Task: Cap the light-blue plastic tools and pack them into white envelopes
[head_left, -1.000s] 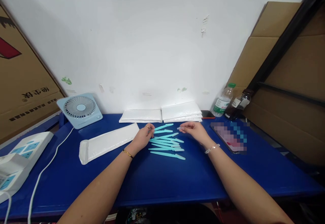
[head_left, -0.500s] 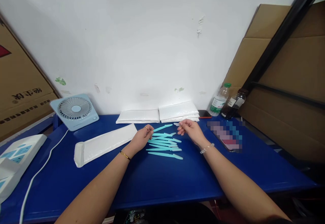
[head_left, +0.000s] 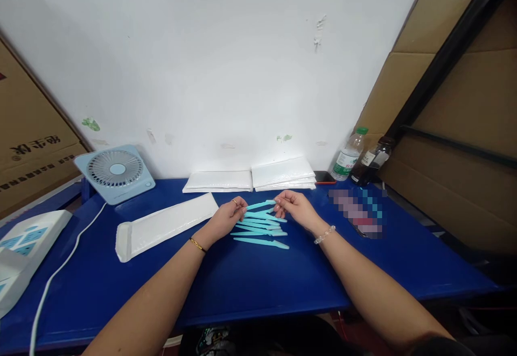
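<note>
A teal eyebrow razor [head_left: 260, 205] is held level between my two hands, above several others. My left hand [head_left: 229, 217] is closed, its thumb and fingers pinching the handle end. My right hand [head_left: 297, 208] is closed at the razor's blade end, fingertips around the head. The small clear blade cap cannot be made out now; my fingers cover that spot. Below, several more teal eyebrow razors [head_left: 260, 242] lie side by side in a loose row on the blue table, blade ends to the right.
Left of my hands lies a white padded mailer [head_left: 169, 227]. Two piles of white mailers [head_left: 218, 181] rest against the wall. A blue fan [head_left: 117, 173] and a white power strip [head_left: 32, 253] are at left. Bottles [head_left: 347, 156] and phones [head_left: 325, 177] stand or lie at right.
My right hand, with a clear cap in its fingertips, has moved left onto the razor's blade end. My left hand keeps its grip on the handle. The view has shifted slightly.
</note>
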Motion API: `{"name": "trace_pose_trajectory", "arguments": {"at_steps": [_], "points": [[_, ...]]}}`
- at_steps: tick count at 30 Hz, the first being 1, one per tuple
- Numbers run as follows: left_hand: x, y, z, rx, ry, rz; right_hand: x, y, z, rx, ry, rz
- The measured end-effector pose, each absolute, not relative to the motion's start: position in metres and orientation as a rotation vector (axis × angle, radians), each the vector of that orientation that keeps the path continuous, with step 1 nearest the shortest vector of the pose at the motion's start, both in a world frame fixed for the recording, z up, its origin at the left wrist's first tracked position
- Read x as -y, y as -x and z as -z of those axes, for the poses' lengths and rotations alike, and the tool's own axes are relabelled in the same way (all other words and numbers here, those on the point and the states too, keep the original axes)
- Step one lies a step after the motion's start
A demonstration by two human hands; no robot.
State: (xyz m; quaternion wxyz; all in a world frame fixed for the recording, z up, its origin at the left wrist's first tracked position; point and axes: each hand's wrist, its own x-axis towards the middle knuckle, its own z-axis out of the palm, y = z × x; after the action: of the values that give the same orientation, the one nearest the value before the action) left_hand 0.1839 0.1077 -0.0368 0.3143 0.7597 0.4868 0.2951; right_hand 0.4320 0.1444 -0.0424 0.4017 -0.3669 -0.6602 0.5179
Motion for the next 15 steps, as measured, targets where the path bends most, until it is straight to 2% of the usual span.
{"name": "trace_pose_trajectory", "arguments": {"at_steps": [9,15], "points": [[-0.116,-0.17,0.04,-1.607,-2.058,-0.747,-0.165,-0.515,0.018,1.665,1.471,-0.276],[-0.116,-0.173,0.044,-1.601,-2.08,-0.735,-0.172,-0.521,0.036,2.013,1.773,-0.319]]}}
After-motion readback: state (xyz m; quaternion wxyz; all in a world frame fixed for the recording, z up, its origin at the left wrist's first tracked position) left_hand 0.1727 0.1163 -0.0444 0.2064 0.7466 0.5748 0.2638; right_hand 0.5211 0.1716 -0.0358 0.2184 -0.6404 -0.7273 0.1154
